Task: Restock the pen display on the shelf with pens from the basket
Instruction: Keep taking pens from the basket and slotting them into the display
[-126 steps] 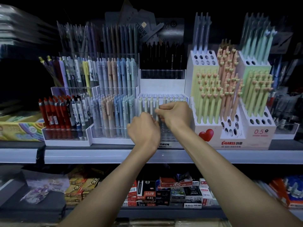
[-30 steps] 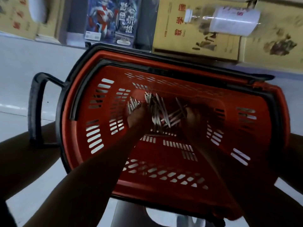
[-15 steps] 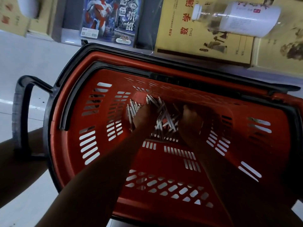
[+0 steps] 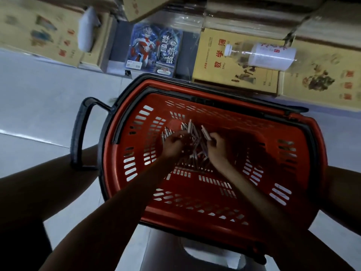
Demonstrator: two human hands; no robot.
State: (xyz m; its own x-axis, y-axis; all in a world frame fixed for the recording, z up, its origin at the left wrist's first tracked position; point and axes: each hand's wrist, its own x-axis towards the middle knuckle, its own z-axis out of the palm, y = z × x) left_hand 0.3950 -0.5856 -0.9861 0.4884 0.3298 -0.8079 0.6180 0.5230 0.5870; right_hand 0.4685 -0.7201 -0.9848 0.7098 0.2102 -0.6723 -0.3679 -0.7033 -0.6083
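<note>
A red plastic basket [image 4: 293, 192] with a black rim stands on the floor below me. Several pale pens [image 4: 195, 151] lie in a loose heap on its slotted bottom. Both my hands are down inside it. My left hand [image 4: 173, 145] grips a small bunch of pens, whose ends stick out past its fingers. My right hand [image 4: 218, 151] pinches a pen [image 4: 205, 132] at the right side of the heap. The pen display is out of view.
The basket's black handle [image 4: 78, 133] sticks out to the left over the grey floor. Behind the basket lie yellow book packs [image 4: 234, 71], a blue picture pack [image 4: 154, 49] and a clear bottle [image 4: 271, 55]. My knees flank the basket.
My view dropped from the shelf display to the basket. In the last second both hands drew closer together in the pen heap, and fingers have closed around pens.
</note>
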